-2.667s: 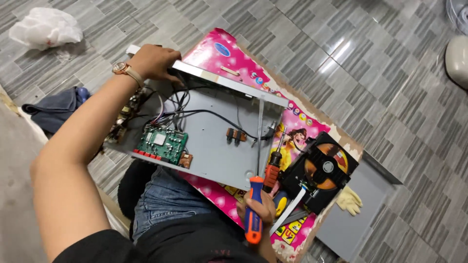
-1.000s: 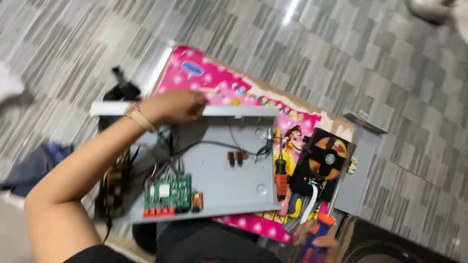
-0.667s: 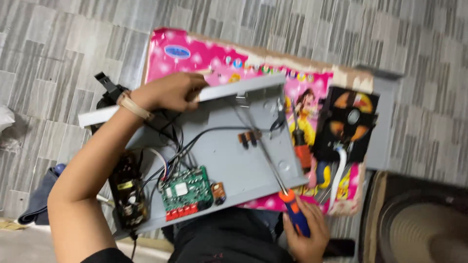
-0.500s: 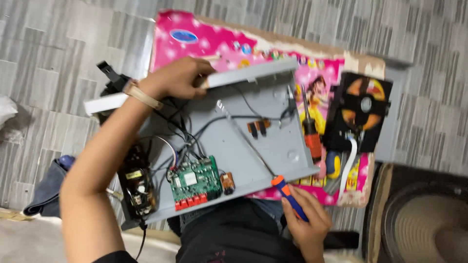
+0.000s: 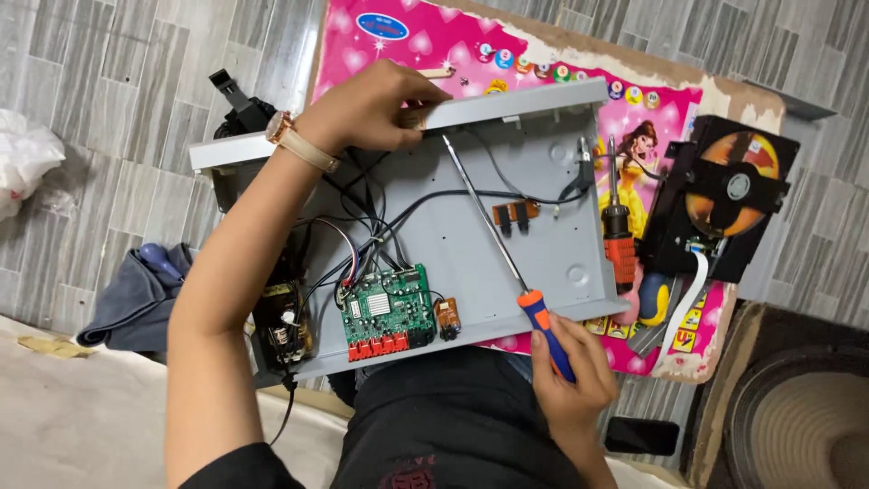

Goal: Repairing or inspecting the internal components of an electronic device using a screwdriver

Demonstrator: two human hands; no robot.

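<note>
Working a long screwdriver (image 5: 507, 254) into an opened grey metal chassis (image 5: 507, 195) resting across the lap and over a pink board (image 5: 543, 45).

Bracing the chassis's far wall with the left hand (image 5: 367, 109), fingers curled shut over the rim; gripping the orange-and-blue handle in the right hand (image 5: 570, 385), fingers wrapped fully around it, tip reaching the far wall beside the left fingers. Probably best keeping the shaft in line with the screw, pressing steadily, clearing the black wires (image 5: 380, 208) and green circuit board (image 5: 389, 312). Leaving open floor plate along the shaft's right; crowding on the right edge from 1 spare screwdriver (image 5: 618, 235) and the disc drive (image 5: 729, 204).
</note>
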